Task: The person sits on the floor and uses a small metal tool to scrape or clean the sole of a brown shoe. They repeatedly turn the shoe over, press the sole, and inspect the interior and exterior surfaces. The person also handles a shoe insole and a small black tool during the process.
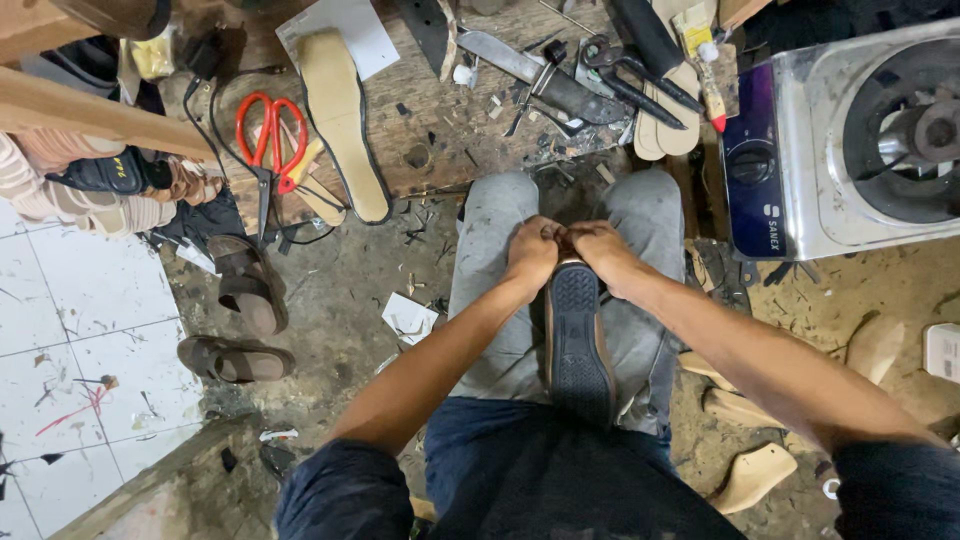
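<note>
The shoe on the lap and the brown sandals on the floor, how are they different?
The shoe lies sole-up on the lap, gripped at its far end by the left hand and right hand; the brown sandals sit strap-up on the floor, untouched. Its black sole shows a dotted tread; theirs is hidden. Both are footwear.

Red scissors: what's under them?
The red scissors lie on the wooden board, handles across a black cable, blades pointing off its near edge. Whatever sits directly beneath the blades is covered.

Even, soft overhead light, sharp focus, wide-angle bending at the edges.
</note>
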The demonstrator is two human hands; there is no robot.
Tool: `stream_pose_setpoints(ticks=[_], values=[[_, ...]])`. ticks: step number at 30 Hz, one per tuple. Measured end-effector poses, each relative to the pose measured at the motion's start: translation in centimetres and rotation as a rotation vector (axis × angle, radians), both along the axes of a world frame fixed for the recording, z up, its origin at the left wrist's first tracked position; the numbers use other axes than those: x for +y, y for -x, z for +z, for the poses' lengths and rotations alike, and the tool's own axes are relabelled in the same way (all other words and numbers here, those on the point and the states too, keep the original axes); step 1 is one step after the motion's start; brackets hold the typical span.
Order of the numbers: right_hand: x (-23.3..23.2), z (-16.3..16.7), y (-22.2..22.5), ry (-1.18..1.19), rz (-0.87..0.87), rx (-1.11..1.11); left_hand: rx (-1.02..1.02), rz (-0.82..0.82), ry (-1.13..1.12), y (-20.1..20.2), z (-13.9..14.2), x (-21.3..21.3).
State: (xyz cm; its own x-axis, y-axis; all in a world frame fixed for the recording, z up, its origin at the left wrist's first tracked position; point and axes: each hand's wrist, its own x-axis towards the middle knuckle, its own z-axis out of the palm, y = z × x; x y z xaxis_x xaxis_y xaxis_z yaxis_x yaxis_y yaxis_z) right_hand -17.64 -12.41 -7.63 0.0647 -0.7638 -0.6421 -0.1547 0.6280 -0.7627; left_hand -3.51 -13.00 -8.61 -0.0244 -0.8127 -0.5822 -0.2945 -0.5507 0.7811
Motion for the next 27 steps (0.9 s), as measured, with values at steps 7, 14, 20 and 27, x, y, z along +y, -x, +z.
stream_pose_setpoints(ticks=[7,14,20,27], values=[[1.2,0.6,-1.4,-0.189,-0.039,0.152,0.050,0.030,0.179,-0.6,-0.4,1.8],[2.4,1.0,-0.8,-0.040,0.023,0.259,0.049,0.019,0.170,0.1,-0.7,2.6],[2.8,2.9,-1.3,-0.094,-0.075,0.101,-0.020,-0.013,0.276,-0.1,2.4,3.1],[3.9,9.5,0.3,0.220,0.180,0.319,-0.189,-0.139,0.278,-0.5,10.4,2.8]])
